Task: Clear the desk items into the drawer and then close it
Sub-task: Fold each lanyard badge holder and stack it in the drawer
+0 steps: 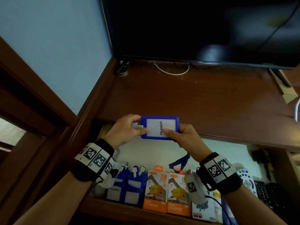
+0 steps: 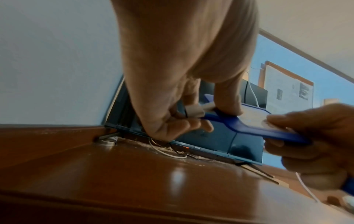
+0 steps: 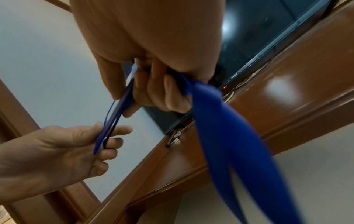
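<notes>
A blue badge holder (image 1: 159, 127) with a white card reading PELAWAT hangs flat above the open drawer (image 1: 162, 153), at the desk's front edge. My left hand (image 1: 129, 129) pinches its left end by the grey clip (image 1: 136, 125), also plain in the left wrist view as the clip (image 2: 195, 111) on the holder (image 2: 254, 128). My right hand (image 1: 180, 135) pinches the right end with thumb on the card. A blue lanyard (image 3: 226, 133) trails from under that hand, and a loop of the lanyard (image 1: 178, 162) hangs over the drawer.
The drawer holds more blue badge holders (image 1: 128, 185), two orange charger boxes (image 1: 167, 192), a white box (image 1: 204, 207), a remote (image 1: 246, 177) and a black keypad (image 1: 266, 194). A dark TV (image 1: 203, 30) stands at the back of the wooden desk (image 1: 194, 95), with a white cable (image 1: 170, 71) beneath it.
</notes>
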`<move>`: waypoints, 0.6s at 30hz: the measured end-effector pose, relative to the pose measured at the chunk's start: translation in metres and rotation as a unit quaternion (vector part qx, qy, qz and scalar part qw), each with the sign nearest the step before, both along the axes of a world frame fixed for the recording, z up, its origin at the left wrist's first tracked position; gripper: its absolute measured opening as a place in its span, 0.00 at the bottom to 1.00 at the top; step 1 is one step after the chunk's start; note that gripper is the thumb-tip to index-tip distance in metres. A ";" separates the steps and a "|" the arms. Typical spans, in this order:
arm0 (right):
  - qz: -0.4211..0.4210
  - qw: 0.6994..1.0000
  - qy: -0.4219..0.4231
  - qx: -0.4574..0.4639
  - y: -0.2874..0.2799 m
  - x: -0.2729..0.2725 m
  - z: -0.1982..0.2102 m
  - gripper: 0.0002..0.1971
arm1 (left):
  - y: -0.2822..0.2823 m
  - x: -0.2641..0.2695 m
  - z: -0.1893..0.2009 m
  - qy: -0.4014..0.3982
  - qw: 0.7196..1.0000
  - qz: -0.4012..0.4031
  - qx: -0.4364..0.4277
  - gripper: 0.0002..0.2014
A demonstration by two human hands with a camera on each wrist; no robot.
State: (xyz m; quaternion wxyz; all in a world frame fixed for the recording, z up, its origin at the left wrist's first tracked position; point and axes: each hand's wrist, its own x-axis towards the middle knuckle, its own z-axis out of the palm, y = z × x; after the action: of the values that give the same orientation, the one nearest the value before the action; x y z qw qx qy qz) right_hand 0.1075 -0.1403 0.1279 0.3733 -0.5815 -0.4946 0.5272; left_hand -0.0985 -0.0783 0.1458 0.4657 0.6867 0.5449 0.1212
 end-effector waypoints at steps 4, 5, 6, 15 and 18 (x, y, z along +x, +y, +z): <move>0.010 1.000 -0.019 -0.023 -0.003 -0.003 -0.008 0.09 | 0.000 0.000 0.001 0.050 0.999 -0.003 -0.012 0.06; 0.008 0.999 -0.022 -0.029 -0.004 -0.004 -0.010 0.09 | 0.000 -0.001 0.001 0.055 0.998 -0.006 -0.021 0.06; 0.008 0.999 -0.023 -0.033 -0.004 -0.004 -0.012 0.09 | 0.001 -0.001 0.000 0.055 0.998 -0.006 -0.028 0.06; 0.026 0.999 -0.040 -0.018 -0.011 -0.007 -0.022 0.09 | 0.005 -0.009 -0.023 -0.059 0.980 0.163 -0.101 0.03; 0.065 0.995 -0.075 -0.012 -0.013 -0.011 -0.025 0.14 | 0.003 -0.005 -0.033 -0.093 0.960 0.253 -0.075 0.02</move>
State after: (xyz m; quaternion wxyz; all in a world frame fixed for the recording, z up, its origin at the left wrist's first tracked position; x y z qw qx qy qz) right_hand 0.0962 -0.1530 0.1029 0.2931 -0.5908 -0.5514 0.5109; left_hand -0.1034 -0.0758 0.1124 0.5187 0.4752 0.6625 0.2573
